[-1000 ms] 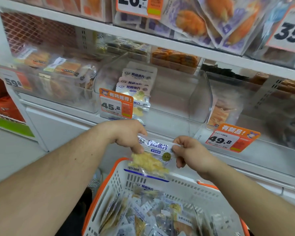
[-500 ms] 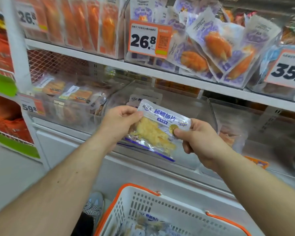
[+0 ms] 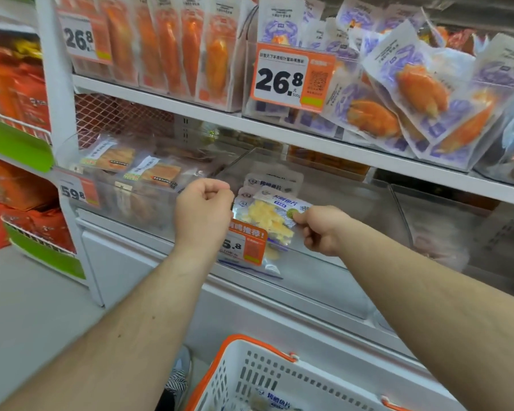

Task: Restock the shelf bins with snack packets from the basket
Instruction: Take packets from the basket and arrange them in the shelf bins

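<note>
A snack packet (image 3: pixel 268 217) with pale yellow pieces and a white-blue label lies inside the clear shelf bin (image 3: pixel 347 232), in front of matching packets (image 3: pixel 275 181) stacked at the bin's back. My right hand (image 3: pixel 324 229) pinches the packet's upper right corner. Just left of the packet's edge, my left hand (image 3: pixel 204 210) has its fingers curled, and nothing shows in its grip. Below, the white basket (image 3: pixel 279 378) with an orange rim holds more of the same packets (image 3: pixel 276 404).
An orange price tag (image 3: pixel 245 244) hangs on the bin's front. A bin of orange-filled packets (image 3: pixel 137 170) stands to the left. The shelf above (image 3: pixel 279 130) carries hanging orange and purple packets and a 26.8 tag (image 3: pixel 291 77). Another clear bin (image 3: pixel 463 232) is to the right.
Both hands lifted the packet from above the basket up into the clear bin. My left hand's thumb has come off the packet's left corner; my right hand still pinches it.
</note>
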A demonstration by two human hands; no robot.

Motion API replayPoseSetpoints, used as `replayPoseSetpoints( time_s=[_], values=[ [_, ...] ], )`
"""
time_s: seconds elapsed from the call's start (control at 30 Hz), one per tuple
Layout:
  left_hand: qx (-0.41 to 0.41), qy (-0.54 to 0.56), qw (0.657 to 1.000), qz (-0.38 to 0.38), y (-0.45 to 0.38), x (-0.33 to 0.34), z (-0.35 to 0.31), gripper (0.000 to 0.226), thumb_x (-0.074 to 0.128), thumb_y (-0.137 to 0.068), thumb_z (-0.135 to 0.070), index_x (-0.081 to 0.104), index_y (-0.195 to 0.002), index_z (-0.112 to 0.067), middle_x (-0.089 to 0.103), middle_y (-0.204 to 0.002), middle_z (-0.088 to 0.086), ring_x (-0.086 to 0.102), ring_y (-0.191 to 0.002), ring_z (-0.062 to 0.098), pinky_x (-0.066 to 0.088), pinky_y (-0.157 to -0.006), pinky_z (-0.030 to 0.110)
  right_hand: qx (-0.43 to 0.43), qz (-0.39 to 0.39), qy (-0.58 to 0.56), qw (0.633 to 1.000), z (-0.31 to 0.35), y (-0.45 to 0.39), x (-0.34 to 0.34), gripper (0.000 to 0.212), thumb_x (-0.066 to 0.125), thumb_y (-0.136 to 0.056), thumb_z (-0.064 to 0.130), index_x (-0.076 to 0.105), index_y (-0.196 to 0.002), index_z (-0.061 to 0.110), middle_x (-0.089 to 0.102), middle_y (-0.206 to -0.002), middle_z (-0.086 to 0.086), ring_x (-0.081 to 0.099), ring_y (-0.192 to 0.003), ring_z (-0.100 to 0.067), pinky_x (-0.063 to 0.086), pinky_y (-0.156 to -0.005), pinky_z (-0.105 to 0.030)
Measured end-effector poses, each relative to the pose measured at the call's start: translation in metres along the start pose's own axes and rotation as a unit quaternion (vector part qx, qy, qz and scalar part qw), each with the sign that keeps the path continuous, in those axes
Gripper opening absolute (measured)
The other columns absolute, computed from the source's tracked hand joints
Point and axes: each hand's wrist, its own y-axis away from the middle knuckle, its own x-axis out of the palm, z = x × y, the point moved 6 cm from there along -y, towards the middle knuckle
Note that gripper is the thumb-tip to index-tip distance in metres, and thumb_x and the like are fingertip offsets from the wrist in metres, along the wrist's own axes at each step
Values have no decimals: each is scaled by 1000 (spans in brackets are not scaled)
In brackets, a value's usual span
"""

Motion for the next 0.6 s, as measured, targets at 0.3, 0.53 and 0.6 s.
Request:
replayPoseSetpoints(
  time_s=[0.3, 0.53, 0.6],
  values=[
    [3, -8, 1000, 25, -2, 7, 5, 18, 60, -85, -6, 65, -78, -22, 63, -72, -3, 60, -71, 16, 44, -63, 27, 33, 76, 217, 973, -18, -28, 23, 13, 54, -100, 9, 54, -87, 10, 52, -70, -4, 38, -51, -11, 34, -53, -24],
    [16, -31, 998, 53, 4, 19, 2, 19, 60, -84, -7, 65, -77, -24, 65, -73, -3, 62, -72, 17, 47, -65, 29, -14, 79, 363, 928, -13, -28, 25, 19, 74, -88, 18, 61, -82, 6, 60, -74, -10, 54, -61, -21, 44, -52, -29],
    [24, -43, 997, 64, 6, 21, 2, 19, 60, -84, -8, 65, -77, -25, 64, -70, -4, 63, -72, 17, 47, -65, 29, -12, 79, 353, 932, -14, -26, 24, 19, 74, -88, 18, 61, -84, 5, 61, -76, -11, 55, -63, -22, 45, -53, -30]
  ],
)
